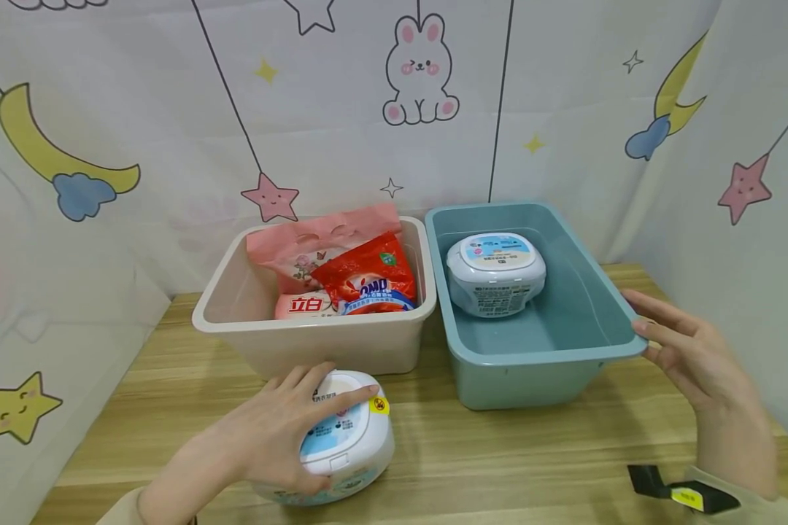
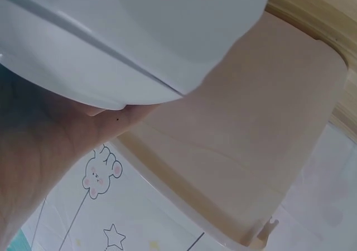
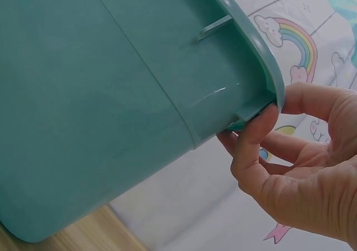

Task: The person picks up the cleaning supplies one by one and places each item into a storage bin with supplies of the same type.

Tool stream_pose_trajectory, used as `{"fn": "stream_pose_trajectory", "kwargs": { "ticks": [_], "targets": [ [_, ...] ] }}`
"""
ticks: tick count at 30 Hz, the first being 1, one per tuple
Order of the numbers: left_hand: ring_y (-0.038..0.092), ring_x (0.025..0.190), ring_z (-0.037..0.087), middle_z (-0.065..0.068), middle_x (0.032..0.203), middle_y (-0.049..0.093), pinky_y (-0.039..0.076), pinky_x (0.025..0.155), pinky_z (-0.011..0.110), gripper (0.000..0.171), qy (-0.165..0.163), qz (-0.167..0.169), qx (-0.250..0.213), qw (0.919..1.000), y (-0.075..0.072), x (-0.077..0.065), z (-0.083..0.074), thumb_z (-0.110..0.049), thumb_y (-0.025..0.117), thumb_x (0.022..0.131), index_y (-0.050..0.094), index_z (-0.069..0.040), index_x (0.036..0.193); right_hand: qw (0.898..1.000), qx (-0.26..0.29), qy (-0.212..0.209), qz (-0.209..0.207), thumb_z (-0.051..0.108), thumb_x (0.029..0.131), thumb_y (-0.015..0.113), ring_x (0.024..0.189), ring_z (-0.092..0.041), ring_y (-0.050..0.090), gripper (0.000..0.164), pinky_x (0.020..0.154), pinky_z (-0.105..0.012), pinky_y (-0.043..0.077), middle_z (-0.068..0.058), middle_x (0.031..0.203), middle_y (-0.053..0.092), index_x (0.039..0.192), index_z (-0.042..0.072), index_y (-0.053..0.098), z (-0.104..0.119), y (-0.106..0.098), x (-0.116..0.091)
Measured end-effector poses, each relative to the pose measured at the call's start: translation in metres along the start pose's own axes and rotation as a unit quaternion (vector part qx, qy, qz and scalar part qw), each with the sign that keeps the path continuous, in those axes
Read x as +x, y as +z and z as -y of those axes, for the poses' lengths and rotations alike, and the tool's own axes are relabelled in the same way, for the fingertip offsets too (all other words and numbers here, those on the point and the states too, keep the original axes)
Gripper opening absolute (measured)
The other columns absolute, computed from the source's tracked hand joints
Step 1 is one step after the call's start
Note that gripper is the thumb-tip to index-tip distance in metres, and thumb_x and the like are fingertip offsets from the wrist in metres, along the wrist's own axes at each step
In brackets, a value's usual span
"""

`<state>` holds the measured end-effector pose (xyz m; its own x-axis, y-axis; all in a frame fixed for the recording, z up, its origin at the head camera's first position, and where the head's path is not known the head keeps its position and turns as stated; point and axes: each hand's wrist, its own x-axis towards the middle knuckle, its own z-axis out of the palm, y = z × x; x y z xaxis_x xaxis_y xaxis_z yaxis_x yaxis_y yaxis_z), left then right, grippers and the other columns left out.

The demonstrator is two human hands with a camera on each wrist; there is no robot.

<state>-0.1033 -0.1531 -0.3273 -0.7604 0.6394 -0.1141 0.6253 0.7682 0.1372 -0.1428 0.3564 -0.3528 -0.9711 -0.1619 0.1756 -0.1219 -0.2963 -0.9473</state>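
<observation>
My left hand (image 1: pixel 282 423) grips a white oval tub (image 1: pixel 351 459) with a blue-labelled lid from above, fingers across the top and thumb on the near side. The tub is in front of the cream bin (image 1: pixel 341 350); its white wall (image 2: pixel 167 33) fills the upper part of the left wrist view. At the right, my right hand (image 1: pixel 702 350) pinches the near right corner of the rim of a teal bin (image 1: pixel 525 379). In the right wrist view, its thumb and fingers (image 3: pixel 256 139) curl round that rim. A second white tub (image 1: pixel 495 273) stands inside the teal bin, toward its back left.
In the cream bin lie a red detergent bag (image 1: pixel 374 277), a pink bag (image 1: pixel 328 230) and a pink-and-white pack (image 1: pixel 305 304). The two bins stand side by side on a wooden table (image 1: pixel 433 467), before a printed cloth backdrop (image 1: pixel 341 95).
</observation>
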Motion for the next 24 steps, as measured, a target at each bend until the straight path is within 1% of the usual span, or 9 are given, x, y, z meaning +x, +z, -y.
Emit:
{"fn": "stream_pose_trajectory", "kwargs": {
  "ticks": [6, 11, 13, 17, 24],
  "targets": [
    [0.037, 0.125, 0.024, 0.003, 0.142, 0.038, 0.043, 0.094, 0.053, 0.096, 0.009, -0.007, 0.007, 0.9999, 0.0, 0.001, 0.001, -0.059, 0.076, 0.065, 0.022, -0.056, 0.144, 1.0, -0.003, 0.001, -0.005, -0.01, 0.097, 0.038, 0.1, -0.011, 0.066, 0.046, 0.075, -0.026, 0.056, 0.003, 0.13, 0.061, 0.138, 0.006, 0.052, 0.0, 0.0, 0.0],
    [0.038, 0.122, 0.022, 0.001, 0.139, 0.04, 0.044, 0.092, 0.051, 0.096, 0.014, -0.011, 0.004, 0.9998, -0.001, 0.003, 0.0, -0.058, 0.077, 0.064, 0.023, -0.057, 0.144, 1.0, 0.007, -0.003, 0.011, -0.011, 0.097, 0.036, 0.101, -0.011, 0.066, 0.047, 0.076, -0.026, 0.056, 0.003, 0.13, 0.061, 0.138, 0.006, 0.052, 0.001, -0.001, 0.0],
    [0.038, 0.121, 0.021, 0.001, 0.139, 0.04, 0.044, 0.091, 0.051, 0.096, 0.014, -0.009, 0.0, 0.9999, -0.002, 0.004, -0.001, -0.058, 0.076, 0.064, 0.023, -0.058, 0.143, 1.0, 0.01, -0.006, 0.013, -0.012, 0.097, 0.035, 0.101, -0.011, 0.066, 0.047, 0.076, -0.026, 0.056, 0.002, 0.13, 0.061, 0.138, 0.006, 0.051, 0.001, -0.002, -0.001],
    [0.037, 0.123, 0.022, 0.002, 0.141, 0.039, 0.044, 0.093, 0.052, 0.096, 0.017, -0.004, -0.004, 0.9998, -0.006, 0.006, -0.002, -0.058, 0.076, 0.064, 0.022, -0.058, 0.143, 1.0, 0.009, -0.009, 0.005, -0.012, 0.097, 0.035, 0.1, -0.012, 0.067, 0.047, 0.075, -0.027, 0.056, 0.002, 0.129, 0.062, 0.137, 0.005, 0.052, 0.0, -0.003, -0.002],
    [0.037, 0.123, 0.023, 0.002, 0.141, 0.04, 0.043, 0.095, 0.053, 0.096, 0.018, 0.001, -0.007, 0.9998, -0.012, 0.005, -0.003, -0.058, 0.075, 0.065, 0.02, -0.058, 0.144, 1.0, 0.003, -0.008, 0.0, -0.012, 0.097, 0.036, 0.1, -0.012, 0.067, 0.046, 0.075, -0.027, 0.056, 0.002, 0.13, 0.061, 0.137, 0.004, 0.052, -0.002, -0.001, 0.001]
  ]
}}
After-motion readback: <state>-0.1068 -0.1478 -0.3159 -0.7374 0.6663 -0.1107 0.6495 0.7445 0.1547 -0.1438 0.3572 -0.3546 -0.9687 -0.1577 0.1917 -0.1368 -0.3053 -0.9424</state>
